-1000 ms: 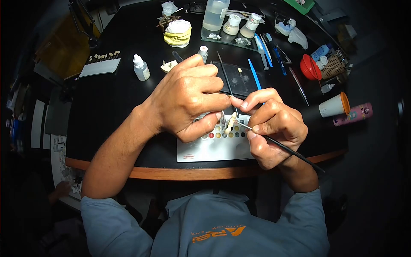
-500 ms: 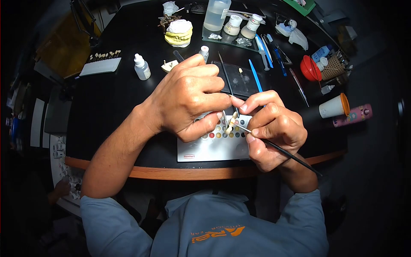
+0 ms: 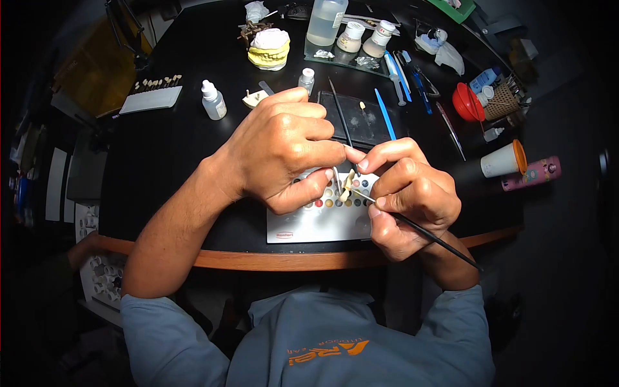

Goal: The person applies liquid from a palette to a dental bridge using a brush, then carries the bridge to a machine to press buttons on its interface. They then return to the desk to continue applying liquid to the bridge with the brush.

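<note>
My left hand [image 3: 290, 145] is closed around slim metal tweezers [image 3: 336, 178], whose tip grips a small cream-coloured dental bridge [image 3: 347, 187]. Facing it, my right hand [image 3: 416, 197] pinches a thin brush [image 3: 438, 240] with a black handle slanting down to the right. The brush tip meets the bridge's right side. Fingers of both hands come together above the piece. Beneath it lies a white palette card [image 3: 309, 227] with rows of coloured dots, partly covered by my hands. Another dark brush [image 3: 339, 109] rests behind, across a dark plate [image 3: 374, 126].
At the left stand a dropper bottle [image 3: 214, 102] and a white holder with tooth samples [image 3: 151, 100]. A yellow-and-white dental model [image 3: 269, 50] sits at the back. Jars [image 3: 350, 37] occupy a glass tray; a cup [image 3: 500, 160] is at right. Another person's hand [image 3: 84, 248] shows at far left.
My right hand and brush have shifted slightly left, and the dental bridge has turned a little. My left hand barely moves. The other person's hand at far left has moved up.
</note>
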Demonstrator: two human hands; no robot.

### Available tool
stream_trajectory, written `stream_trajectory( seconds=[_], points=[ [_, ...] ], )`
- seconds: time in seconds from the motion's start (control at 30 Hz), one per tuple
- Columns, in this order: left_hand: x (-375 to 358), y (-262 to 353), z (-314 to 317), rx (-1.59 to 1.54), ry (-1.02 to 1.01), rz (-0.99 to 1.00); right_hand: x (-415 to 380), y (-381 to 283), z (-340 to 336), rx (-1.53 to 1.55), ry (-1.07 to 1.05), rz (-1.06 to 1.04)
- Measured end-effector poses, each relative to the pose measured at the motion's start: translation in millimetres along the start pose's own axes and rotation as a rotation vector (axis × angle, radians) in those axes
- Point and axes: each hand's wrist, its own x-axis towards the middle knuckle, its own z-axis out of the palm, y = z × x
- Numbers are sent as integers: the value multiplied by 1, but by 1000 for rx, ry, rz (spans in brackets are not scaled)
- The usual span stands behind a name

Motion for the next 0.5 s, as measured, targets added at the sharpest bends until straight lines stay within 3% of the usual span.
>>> stream_trajectory(
  seconds=[0.5],
  points=[
    [2,1,1,7,29,24,-2,0,1,11,24,15]
  ],
)
